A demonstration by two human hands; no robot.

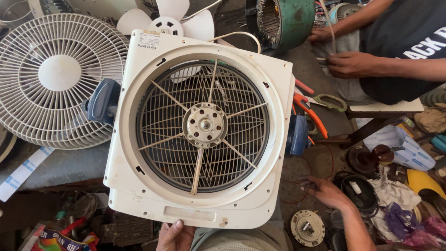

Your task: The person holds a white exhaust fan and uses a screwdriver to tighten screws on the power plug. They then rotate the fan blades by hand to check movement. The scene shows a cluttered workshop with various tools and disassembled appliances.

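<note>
At the centre of the view, a square white box-fan housing (139,153) stands tilted up toward the camera, its round opening showing a dark wire grille (172,121) and a bare metal motor hub (205,124) on thin spokes. The left hand (174,235) grips the housing's bottom edge from below, thumb lying on the front and the other fingers hidden behind, so they are clamped on the plastic rim. The right hand (325,191) is well off the housing, low at the right, reaching down among clutter; its fingers are slightly spread and seem to rest on the dirty surface, though I cannot tell whether they pinch anything.

Blue side knobs (103,101) stick out from the housing's left and right edges. Behind its upper left lies a round white fan guard (55,79), and just above the top edge a white blade set (169,18) shows. Orange-handled pliers (310,114) lie just beside the right edge. Below the right hand sits a small round motor plate (307,227), and near it a black round part (360,193), rags and scraps.

At the top right another person sits in a dark shirt; that person's hands (348,64) work with wire beside a green motor stator (283,21). A small white bench (385,108) stands under them.
</note>
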